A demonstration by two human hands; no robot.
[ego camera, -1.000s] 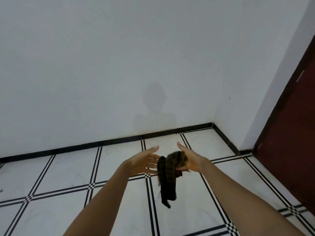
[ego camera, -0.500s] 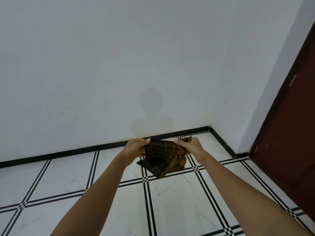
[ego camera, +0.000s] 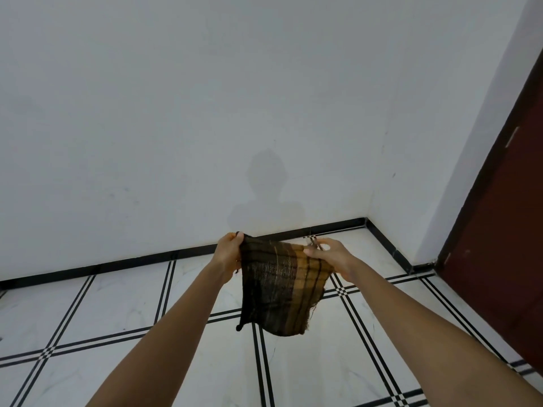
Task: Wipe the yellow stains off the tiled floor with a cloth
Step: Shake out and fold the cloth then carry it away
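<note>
- The cloth (ego camera: pixel 279 289), a dark plaid piece with orange-tan bands on its 3 o'clock side, is held up in the air, spread flat between both hands and clear of the floor.
- The left hand (ego camera: pixel 227 254) is at the cloth's 10 o'clock corner, pinching that corner between thumb and curled fingers.
- The right hand (ego camera: pixel 332 255) is at the cloth's 2 o'clock corner, grasping the upper edge with its thumb laid across the front of the fabric.
- The cloth's lower edge hangs free toward 6 o'clock, with a small knotted tip at 7 o'clock.
- The tiled floor (ego camera: pixel 117 304), white with black double lines, lies below.
- A black skirting (ego camera: pixel 117 264) runs under the white wall (ego camera: pixel 176 113).
- A person's shadow (ego camera: pixel 267 189) falls on the wall at the cloth's 12 o'clock.
- A dark red door (ego camera: pixel 505 245) stands at 3 o'clock.
</note>
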